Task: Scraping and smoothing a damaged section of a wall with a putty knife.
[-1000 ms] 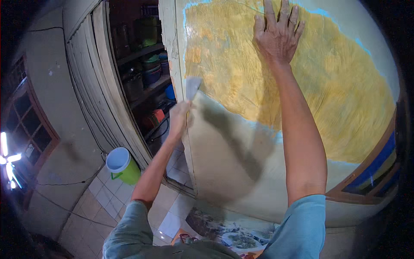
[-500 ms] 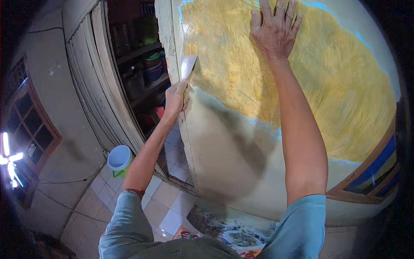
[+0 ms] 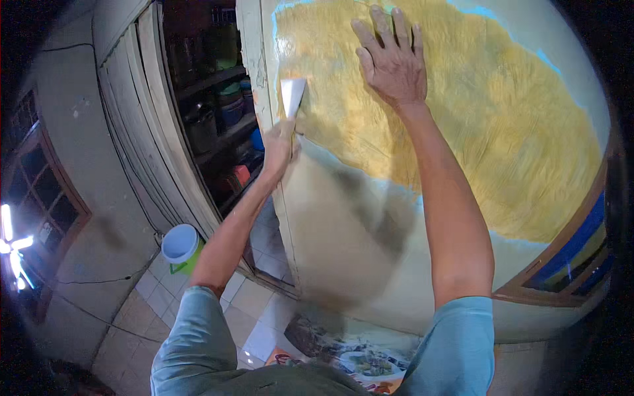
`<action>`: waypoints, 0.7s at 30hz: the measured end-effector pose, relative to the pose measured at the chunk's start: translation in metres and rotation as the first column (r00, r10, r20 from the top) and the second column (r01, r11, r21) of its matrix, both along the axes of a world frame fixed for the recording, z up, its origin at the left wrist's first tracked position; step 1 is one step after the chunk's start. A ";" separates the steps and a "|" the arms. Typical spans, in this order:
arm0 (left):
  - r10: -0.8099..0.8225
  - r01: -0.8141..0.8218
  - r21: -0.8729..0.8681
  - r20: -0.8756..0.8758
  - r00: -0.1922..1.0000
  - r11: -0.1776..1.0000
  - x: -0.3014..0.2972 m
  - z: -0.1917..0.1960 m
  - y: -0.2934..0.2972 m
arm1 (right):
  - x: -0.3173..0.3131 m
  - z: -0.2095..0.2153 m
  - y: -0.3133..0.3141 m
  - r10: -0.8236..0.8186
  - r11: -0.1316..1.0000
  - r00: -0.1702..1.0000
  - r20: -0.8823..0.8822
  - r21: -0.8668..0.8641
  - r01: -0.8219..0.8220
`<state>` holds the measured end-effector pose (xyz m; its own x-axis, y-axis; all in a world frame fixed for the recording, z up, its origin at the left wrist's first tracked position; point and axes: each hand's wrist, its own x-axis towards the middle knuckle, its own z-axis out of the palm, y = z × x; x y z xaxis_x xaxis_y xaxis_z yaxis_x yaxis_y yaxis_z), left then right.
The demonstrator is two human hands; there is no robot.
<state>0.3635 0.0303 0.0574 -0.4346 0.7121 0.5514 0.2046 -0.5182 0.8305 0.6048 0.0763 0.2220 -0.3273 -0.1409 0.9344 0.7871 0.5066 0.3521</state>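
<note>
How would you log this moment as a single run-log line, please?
left hand: grips scraper, blade on wall | right hand: flat, fingers spread on yellow patch | bucket on floor

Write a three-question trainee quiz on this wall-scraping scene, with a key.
1. True or false: the right hand lies flat, fingers spread, on the yellow-coated wall patch.
2. Which hand grips the flat pale metal scraper blade?
3. Multiple choice: the white-rimmed green plastic bucket stands A) on a shelf, B) on the tiled floor, C) on a windowsill.

Key: 1 true; 2 the left hand; 3 B.
</note>
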 end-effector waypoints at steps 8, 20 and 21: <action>0.030 -0.024 -0.108 0.052 0.998 0.994 0.008 0.099 -0.002 | 0.009 0.006 0.014 0.004 1.000 1.000 -0.013 0.021 -0.004; -0.109 0.110 -0.064 0.024 0.994 0.992 0.022 0.130 0.004 | 0.007 -0.003 0.016 0.035 0.999 0.999 -0.022 0.036 -0.034; -0.103 0.105 -0.063 0.021 0.994 0.993 0.018 0.137 -0.001 | 0.004 -0.003 0.010 0.040 0.998 0.999 -0.025 0.038 -0.039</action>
<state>0.3817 0.0295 0.1943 -0.3656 0.7873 0.4965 0.1375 -0.4819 0.8654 0.6088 0.0868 0.2186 -0.2966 -0.1886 0.9362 0.7756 0.5244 0.3513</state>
